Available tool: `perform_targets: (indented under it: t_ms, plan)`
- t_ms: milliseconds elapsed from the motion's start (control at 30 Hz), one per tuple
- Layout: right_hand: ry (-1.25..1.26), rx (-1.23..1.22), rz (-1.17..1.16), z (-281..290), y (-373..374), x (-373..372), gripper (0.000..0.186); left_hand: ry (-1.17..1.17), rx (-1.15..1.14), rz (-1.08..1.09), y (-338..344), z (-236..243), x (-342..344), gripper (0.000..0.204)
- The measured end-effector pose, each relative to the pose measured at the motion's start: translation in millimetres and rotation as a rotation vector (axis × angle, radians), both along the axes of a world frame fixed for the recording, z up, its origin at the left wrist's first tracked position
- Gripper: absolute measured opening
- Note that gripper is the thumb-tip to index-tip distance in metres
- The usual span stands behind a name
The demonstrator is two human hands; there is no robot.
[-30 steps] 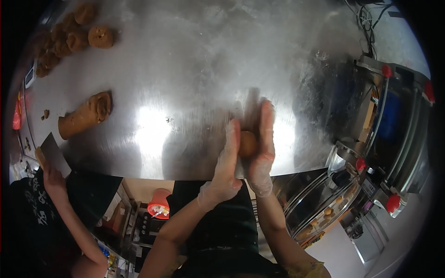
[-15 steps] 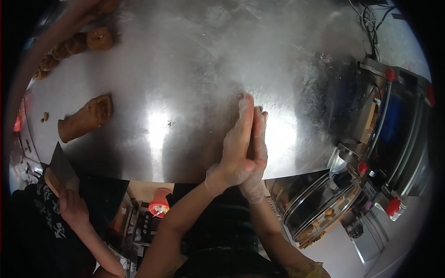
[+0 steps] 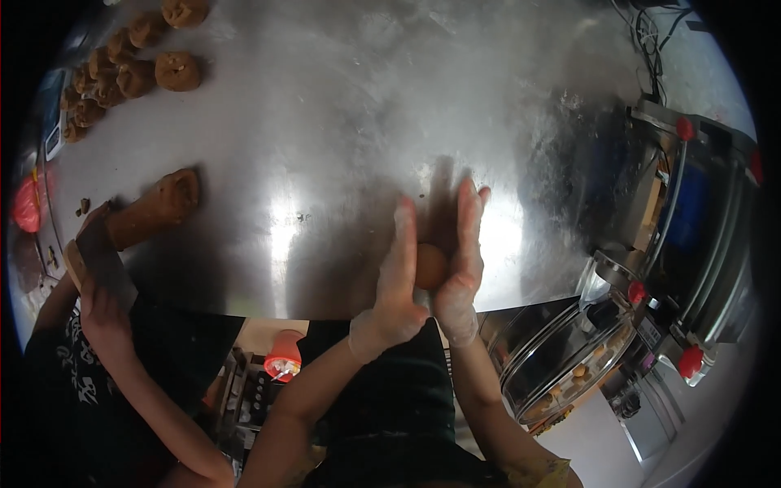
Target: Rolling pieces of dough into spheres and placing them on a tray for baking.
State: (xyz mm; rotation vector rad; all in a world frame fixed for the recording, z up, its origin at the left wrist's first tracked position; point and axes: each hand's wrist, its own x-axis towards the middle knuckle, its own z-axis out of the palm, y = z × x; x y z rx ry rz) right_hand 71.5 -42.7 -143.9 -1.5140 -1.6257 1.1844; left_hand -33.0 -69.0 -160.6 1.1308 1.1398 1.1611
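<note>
- Brown dough ball (image 3: 432, 266) sits between the two facing palms, over the near side of the metal table (image 3: 350, 195)
- Left hand (image 3: 397, 285), clear-gloved: fingers straight, unclenched, palm beside the ball
- Right hand (image 3: 464, 276), likewise gloved: fingers extended, unclenched, palm on the other side
- Dough log (image 3: 154, 211) lies leftward, by a co-worker's scraper (image 3: 110, 270)
- Dough pieces (image 3: 135, 79) cluster at far left

head fisheye | from above | faces down | near left hand (image 3: 397, 294), right hand (image 3: 465, 276)

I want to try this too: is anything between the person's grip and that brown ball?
Just thin clear gloves over the left-hand grip and right-hand grip. Nothing else visible stands between them and the brown ball.
</note>
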Motion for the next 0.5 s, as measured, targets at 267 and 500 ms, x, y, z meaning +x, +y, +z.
perform_targets:
  t_ms: [267, 500]
  plan:
    - [0.06, -0.019, 0.035, 13, 17, -2, 0.108, 0.048, 0.067, -0.041, -4, 0, 0, 0.109]
    - [0.035, 0.014, 0.076, 2, -6, -6, 0.106, -0.005, 0.106, -0.038, 28, -1, 1, 0.106]
